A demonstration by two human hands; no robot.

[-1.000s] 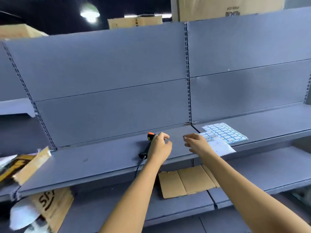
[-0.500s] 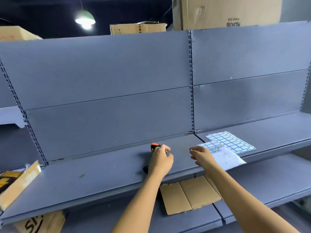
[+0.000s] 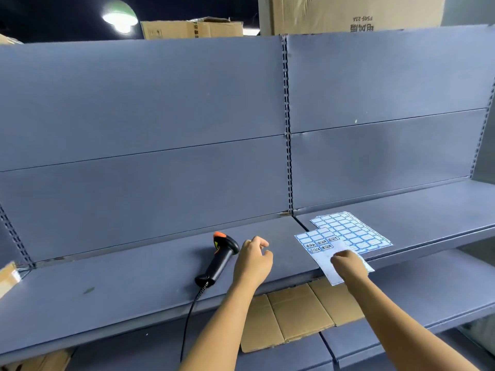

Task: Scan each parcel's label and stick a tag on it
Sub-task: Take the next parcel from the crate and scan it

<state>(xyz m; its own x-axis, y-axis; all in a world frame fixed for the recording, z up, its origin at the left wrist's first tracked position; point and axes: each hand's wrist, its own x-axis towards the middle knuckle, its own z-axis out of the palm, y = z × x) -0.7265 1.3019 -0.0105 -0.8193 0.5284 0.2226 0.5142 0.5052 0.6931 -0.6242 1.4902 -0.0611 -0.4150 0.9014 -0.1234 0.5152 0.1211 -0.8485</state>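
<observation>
A black barcode scanner [image 3: 221,259] with an orange tip lies on the grey shelf [image 3: 120,285], its coiled cable hanging over the front edge. My left hand [image 3: 253,262] hovers just right of it, fingers loosely curled, holding nothing. Two sheets of blue-bordered tags lie further right: a full sheet [image 3: 353,232] and a partly used sheet [image 3: 325,253] overhanging the shelf edge. My right hand [image 3: 348,265] rests on the used sheet, knuckles towards me. Its fingertips are hidden, so a pinch cannot be confirmed.
A flattened cardboard piece [image 3: 297,314] lies on the lower shelf below my hands. A box corner [image 3: 8,277] pokes in at the left edge. Cardboard boxes [image 3: 348,14] stand on top of the shelving. The grey back panel rises right behind the shelf.
My left hand has let go of the scanner and shifted right of it. My right hand has moved right onto the used tag sheet. The view has tilted upwards.
</observation>
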